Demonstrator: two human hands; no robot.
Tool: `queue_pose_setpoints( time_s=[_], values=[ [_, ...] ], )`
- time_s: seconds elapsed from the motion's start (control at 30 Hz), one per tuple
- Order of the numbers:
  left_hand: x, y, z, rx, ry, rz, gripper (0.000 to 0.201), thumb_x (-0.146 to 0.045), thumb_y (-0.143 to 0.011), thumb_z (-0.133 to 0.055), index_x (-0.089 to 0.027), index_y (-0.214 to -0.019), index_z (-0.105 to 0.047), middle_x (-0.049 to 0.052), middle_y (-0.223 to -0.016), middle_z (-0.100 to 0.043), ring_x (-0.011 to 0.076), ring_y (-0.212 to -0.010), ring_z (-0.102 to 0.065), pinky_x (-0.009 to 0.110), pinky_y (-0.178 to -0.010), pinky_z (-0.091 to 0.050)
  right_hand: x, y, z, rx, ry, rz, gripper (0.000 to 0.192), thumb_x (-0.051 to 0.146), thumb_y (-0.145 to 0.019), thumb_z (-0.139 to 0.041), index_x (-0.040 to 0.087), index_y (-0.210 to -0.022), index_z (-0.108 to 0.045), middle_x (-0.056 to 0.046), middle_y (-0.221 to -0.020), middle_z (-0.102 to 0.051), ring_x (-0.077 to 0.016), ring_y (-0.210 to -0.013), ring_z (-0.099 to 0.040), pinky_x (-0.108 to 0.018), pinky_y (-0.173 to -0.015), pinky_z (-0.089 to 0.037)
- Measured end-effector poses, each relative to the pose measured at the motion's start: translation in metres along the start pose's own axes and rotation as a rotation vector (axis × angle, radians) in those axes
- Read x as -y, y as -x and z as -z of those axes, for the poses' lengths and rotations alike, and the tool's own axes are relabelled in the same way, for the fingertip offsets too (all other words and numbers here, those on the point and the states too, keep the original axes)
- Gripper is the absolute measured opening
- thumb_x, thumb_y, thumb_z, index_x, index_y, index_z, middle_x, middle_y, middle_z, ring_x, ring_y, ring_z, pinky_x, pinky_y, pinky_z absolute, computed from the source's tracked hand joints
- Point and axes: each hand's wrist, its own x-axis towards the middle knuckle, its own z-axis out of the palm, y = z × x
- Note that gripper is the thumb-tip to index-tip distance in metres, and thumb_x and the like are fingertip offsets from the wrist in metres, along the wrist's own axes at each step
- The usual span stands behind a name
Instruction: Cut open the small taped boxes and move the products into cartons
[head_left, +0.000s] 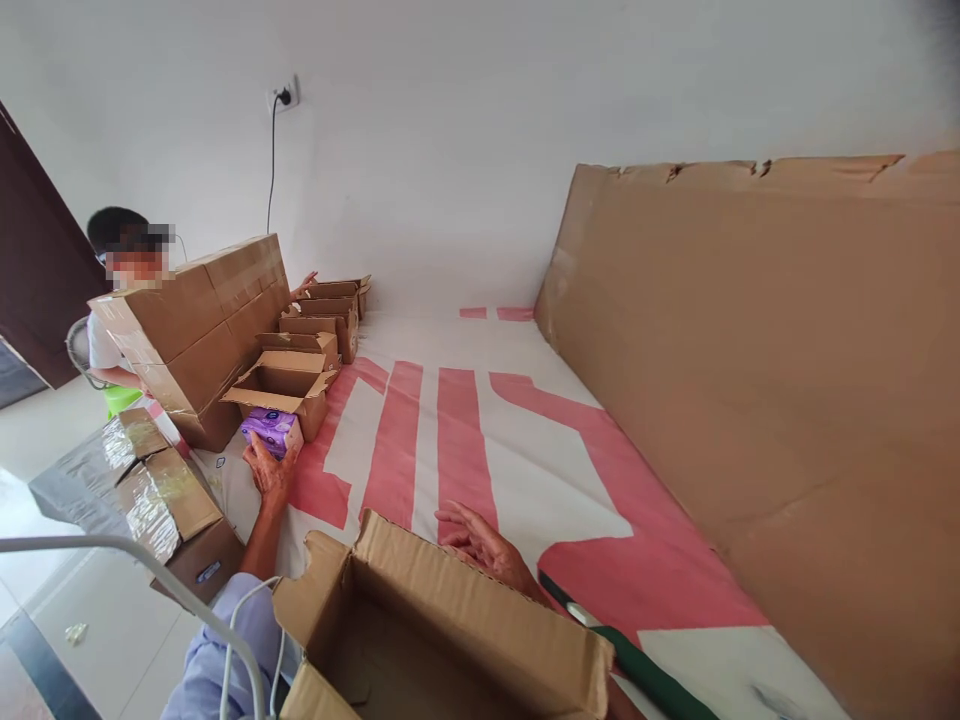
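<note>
Reaching out across the red-and-white banner sheet (465, 420): left hand (270, 470), fingers curled round the near end of a purple tissue pack (271, 430), grip closed on it.
Pack position: on the sheet, just in front of the nearest small open carton (285, 385), touching or almost touching its front wall.
Right hand (484, 545): fingers spread, flat on the sheet behind the rim of a large open cardboard box (442, 630); holding nothing.
Further items: row of small open cartons (330, 310) along the wall; stack of sealed cartons (195, 330); taped cartons (150, 490) at left; big cardboard sheet (765, 400) at right; another person (120, 300) behind the stack.
Handling advice: probably best gripped across the pack's width, lifted level, soft wrap not crushed.
</note>
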Motion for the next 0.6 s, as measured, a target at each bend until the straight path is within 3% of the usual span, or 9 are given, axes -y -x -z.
queue_pose_setpoints(
  time_s=[0.17,0.3,0.43,0.6],
  values=[
    [0.007,0.013,-0.002,-0.002,0.01,-0.016,0.099,-0.037,-0.086,-0.084,-0.02,-0.168,-0.03,0.025,-0.158,-0.045,0.0422,-0.145,-0.053,0.052,-0.116,-0.051,0.019,0.009,0.005,0.022,0.048,-0.047,0.074,0.07,-0.06,-0.092,0.03,-0.12,-0.072,-0.017,-0.126,-0.076,-0.032,-0.096,-0.075,-0.051,-0.092,-0.062],
    [0.011,0.025,0.001,0.016,0.03,-0.092,0.09,-0.033,-0.085,-0.083,-0.018,-0.162,-0.039,0.024,-0.157,-0.046,0.0413,-0.148,-0.051,0.051,-0.118,-0.05,0.04,0.02,0.007,-0.122,0.033,-0.045,0.07,0.076,-0.06,-0.088,0.03,-0.112,-0.074,-0.019,-0.121,-0.078,-0.0369,-0.095,-0.077,-0.054,-0.087,-0.064],
    [0.026,0.043,0.017,0.067,0.039,-0.201,0.075,-0.025,-0.082,-0.077,-0.017,-0.152,-0.052,0.02,-0.153,-0.052,0.0386,-0.146,-0.054,0.051,-0.12,-0.05,0.055,0.04,0.014,-0.236,-0.022,-0.089,0.058,0.069,-0.056,-0.091,0.034,-0.101,-0.08,-0.017,-0.118,-0.081,-0.0389,-0.09,-0.078,-0.054,-0.082,-0.065],
    [0.051,0.055,0.047,0.133,0.047,-0.296,0.063,-0.019,-0.08,-0.071,-0.019,-0.142,-0.062,0.016,-0.148,-0.058,0.0345,-0.141,-0.06,0.051,-0.121,-0.051,0.055,0.082,0.03,-0.399,-0.016,-0.214,0.059,0.072,-0.058,-0.087,0.035,-0.105,-0.082,-0.014,-0.125,-0.082,-0.0433,-0.115,-0.078,-0.052,-0.089,-0.067]
  ],
)
